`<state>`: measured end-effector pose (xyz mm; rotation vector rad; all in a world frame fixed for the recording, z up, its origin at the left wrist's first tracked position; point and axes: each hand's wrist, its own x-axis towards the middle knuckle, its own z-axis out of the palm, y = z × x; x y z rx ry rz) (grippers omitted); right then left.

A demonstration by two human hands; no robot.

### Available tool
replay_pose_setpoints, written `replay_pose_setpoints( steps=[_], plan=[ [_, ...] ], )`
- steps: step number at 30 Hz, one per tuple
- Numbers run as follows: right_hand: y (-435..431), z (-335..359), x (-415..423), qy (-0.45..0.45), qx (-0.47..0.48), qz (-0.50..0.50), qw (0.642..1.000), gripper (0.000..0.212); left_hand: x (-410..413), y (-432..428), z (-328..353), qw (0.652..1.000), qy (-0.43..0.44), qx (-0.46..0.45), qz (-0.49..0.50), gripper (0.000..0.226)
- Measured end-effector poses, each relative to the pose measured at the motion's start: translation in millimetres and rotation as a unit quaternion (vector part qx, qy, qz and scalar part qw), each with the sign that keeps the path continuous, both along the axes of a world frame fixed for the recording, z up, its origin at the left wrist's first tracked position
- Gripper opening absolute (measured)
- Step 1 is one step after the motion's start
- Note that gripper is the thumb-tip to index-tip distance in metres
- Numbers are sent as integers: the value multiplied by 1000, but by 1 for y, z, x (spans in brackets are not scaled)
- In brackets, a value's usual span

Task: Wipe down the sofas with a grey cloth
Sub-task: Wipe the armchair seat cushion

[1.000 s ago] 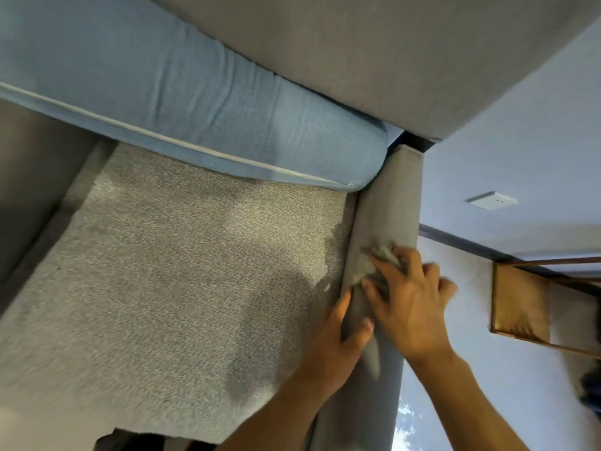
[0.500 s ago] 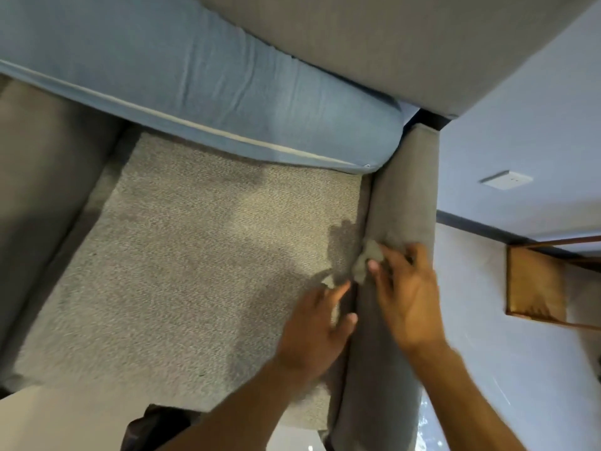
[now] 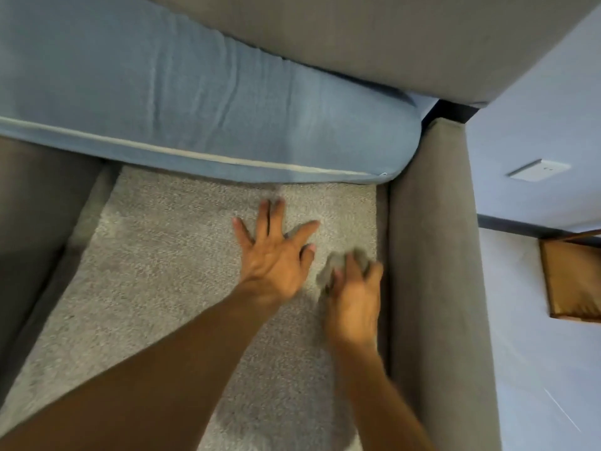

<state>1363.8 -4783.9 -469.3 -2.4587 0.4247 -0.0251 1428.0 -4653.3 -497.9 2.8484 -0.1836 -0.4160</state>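
Observation:
I look down on a grey sofa with a speckled light-grey seat (image 3: 162, 288), a blue back cushion (image 3: 195, 102) and a grey right armrest (image 3: 432, 255). My left hand (image 3: 276, 255) lies flat on the seat with its fingers spread, pointing at the cushion. Just right of it, beside the armrest's inner face, my right hand (image 3: 354, 301) bunches the small grey cloth (image 3: 338, 265) under its curled fingers against the seat. Both the hand and the cloth are blurred.
The grey backrest top (image 3: 390, 37) runs across the upper frame. A left armrest (image 3: 35, 203) bounds the seat. Right of the sofa are a pale wall with a white socket (image 3: 540, 169), a dark skirting line and a wooden-framed object (image 3: 572, 278).
Both hands have left the right armrest and dropped onto the seat. The left hand went from gripping the armrest edge to lying flat; the right carried the cloth down to the seat.

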Motion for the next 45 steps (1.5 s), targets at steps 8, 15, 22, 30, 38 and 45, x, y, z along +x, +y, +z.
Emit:
replay_pose_setpoints(
  steps=[8, 15, 22, 30, 38, 45],
  plan=[
    [-19, -19, 14, -37, -5, -12, 999, 32, 6, 5, -4, 1000, 26, -2, -11, 53],
    [-26, -19, 45, -32, -71, 26, 997, 35, 6, 6, -1, 999, 37, -5, -12, 53],
    [-19, -28, 93, -24, -75, -50, 996, 34, 4, 6, -7, 1000, 17, -1, -20, 53],
    [-29, -7, 31, 12, -125, 61, 990, 36, 5, 4, -3, 1000, 26, -10, -14, 53],
    [-16, -18, 3, -1, -72, -11, 997, 37, 1, 6, -9, 1000, 18, -5, -17, 55],
    [-30, 11, -70, 83, -75, 58, 992, 32, -68, 19, 0, 999, -14, -4, -44, 53]
  ],
)
